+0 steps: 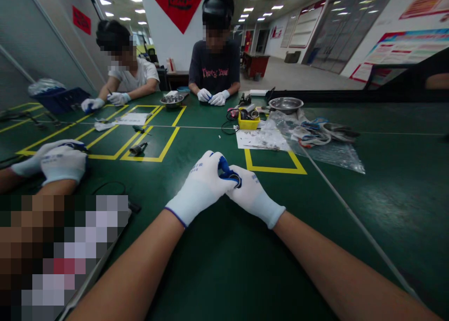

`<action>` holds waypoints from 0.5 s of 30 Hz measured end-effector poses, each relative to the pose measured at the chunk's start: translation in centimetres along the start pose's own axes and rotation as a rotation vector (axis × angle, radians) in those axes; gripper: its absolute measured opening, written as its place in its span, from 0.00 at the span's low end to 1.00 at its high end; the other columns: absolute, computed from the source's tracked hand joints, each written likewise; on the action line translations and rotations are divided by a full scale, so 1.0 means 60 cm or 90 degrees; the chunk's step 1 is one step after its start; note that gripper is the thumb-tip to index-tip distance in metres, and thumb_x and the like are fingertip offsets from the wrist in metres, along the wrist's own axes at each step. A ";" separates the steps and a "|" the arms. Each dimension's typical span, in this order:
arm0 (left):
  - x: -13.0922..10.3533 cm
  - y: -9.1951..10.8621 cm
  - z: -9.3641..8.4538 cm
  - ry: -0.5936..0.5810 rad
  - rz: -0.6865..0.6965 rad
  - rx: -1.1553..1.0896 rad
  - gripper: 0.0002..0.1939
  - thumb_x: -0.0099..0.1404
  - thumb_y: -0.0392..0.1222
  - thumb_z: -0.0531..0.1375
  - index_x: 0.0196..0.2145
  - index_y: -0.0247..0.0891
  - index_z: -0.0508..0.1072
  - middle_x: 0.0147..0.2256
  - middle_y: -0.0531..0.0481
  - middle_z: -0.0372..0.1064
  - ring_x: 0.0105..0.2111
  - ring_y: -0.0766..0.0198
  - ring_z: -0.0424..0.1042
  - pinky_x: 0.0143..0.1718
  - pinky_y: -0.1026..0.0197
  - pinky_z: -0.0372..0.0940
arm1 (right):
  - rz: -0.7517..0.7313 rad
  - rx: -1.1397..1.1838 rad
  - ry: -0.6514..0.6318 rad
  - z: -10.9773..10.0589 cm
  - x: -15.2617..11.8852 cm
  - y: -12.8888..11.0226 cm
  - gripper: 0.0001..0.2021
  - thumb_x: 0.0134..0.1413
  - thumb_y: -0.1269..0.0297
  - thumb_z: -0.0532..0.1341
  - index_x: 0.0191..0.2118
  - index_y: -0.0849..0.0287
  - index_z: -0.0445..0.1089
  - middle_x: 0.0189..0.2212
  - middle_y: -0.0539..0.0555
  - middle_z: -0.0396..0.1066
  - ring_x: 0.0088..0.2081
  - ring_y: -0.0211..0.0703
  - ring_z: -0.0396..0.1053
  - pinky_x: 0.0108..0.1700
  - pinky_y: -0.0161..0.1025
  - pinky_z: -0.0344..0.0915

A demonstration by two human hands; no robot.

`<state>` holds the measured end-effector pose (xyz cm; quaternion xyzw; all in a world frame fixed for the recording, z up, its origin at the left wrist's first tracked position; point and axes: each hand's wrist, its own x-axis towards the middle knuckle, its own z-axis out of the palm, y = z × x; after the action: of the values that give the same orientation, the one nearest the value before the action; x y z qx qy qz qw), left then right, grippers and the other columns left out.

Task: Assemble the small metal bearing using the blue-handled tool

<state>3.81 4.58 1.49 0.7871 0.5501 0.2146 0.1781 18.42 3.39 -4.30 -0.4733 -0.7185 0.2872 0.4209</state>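
Note:
Both my hands wear white gloves with blue palms and meet above the green table (210,274). My left hand (205,180) has its fingers curled round a small dark ring-shaped part (237,180). From the other side my right hand (253,192) closes on the same part, its fingers pressed against those of my left hand. Only the part's rounded, dark rim shows between the gloves; the rest is hidden. Just beyond my hands lies a white sheet (245,140) with small pieces on it, near a yellow tape outline (277,170).
A yellow bin (248,123) of parts, a metal bowl (286,105) and a plastic bag (342,156) with cables stand beyond. Another person's gloved hands (65,161) are at the left. Two people sit across the table. A dark part (138,149) lies inside taped lines.

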 end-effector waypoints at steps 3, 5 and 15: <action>0.002 -0.004 0.005 -0.032 -0.081 -0.094 0.15 0.54 0.43 0.72 0.31 0.40 0.69 0.34 0.51 0.69 0.34 0.59 0.69 0.32 0.59 0.63 | -0.021 -0.027 0.001 0.000 0.001 0.000 0.05 0.53 0.69 0.64 0.29 0.56 0.67 0.28 0.49 0.72 0.31 0.42 0.69 0.34 0.38 0.64; 0.005 -0.006 0.004 -0.051 -0.087 -0.162 0.14 0.54 0.42 0.72 0.31 0.39 0.69 0.33 0.52 0.70 0.33 0.60 0.69 0.33 0.59 0.64 | -0.024 -0.023 0.004 0.000 0.002 0.001 0.05 0.54 0.68 0.63 0.29 0.55 0.66 0.29 0.49 0.72 0.31 0.42 0.69 0.35 0.38 0.64; 0.043 -0.120 0.021 0.151 -0.064 -0.234 0.08 0.59 0.33 0.61 0.37 0.38 0.77 0.38 0.48 0.78 0.43 0.56 0.77 0.53 0.51 0.70 | 0.035 0.032 0.093 -0.003 -0.001 0.019 0.07 0.45 0.72 0.61 0.32 0.54 0.67 0.30 0.49 0.71 0.32 0.44 0.71 0.37 0.41 0.68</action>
<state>-0.42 9.33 -2.89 0.6824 0.5572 0.3932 0.2632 19.06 3.78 -5.15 -0.5019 -0.6650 0.2812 0.4762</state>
